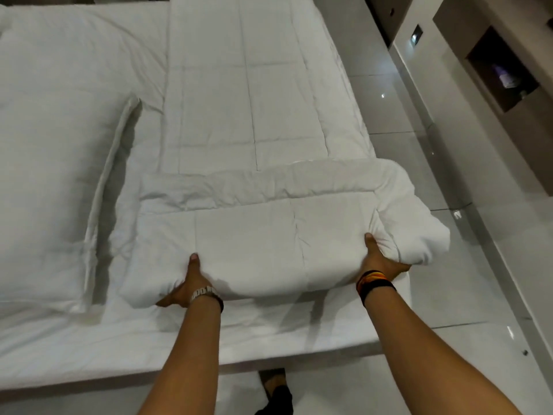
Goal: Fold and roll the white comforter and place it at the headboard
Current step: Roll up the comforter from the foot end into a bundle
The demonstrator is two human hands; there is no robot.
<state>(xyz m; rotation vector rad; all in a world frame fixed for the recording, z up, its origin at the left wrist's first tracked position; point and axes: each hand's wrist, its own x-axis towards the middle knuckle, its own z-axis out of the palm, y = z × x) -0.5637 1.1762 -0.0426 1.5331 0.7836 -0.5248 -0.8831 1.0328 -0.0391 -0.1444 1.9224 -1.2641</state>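
Head view. The white comforter (239, 121) lies folded into a long strip down the bed (74, 348), running away from me, just beside the pillow (51, 145). Its near end is turned over into a thick first roll, close to the bed's near edge.

My left hand (191, 286) grips the roll at the end nearer the pillow, thumb on top, fingers tucked beneath. My right hand (378, 262) grips the end farther from the pillow the same way. Both hands are clamped on the comforter.

Handling, as I judge it: soft, puffy, light for its bulk, no stiffness. It will spring open if the grip slackens, so hold the roll near both ends and keep pressing down while turning. The stitched lines may help keep it straight. The end farther from the pillow bulges past the strip's edge; it may roll crooked.

Hard to make out: my fingers under the roll are hidden. White on white blurs the comforter's edge against the sheet. I cannot tell where the headboard is. The strip's far end is cut off at the top of the frame.
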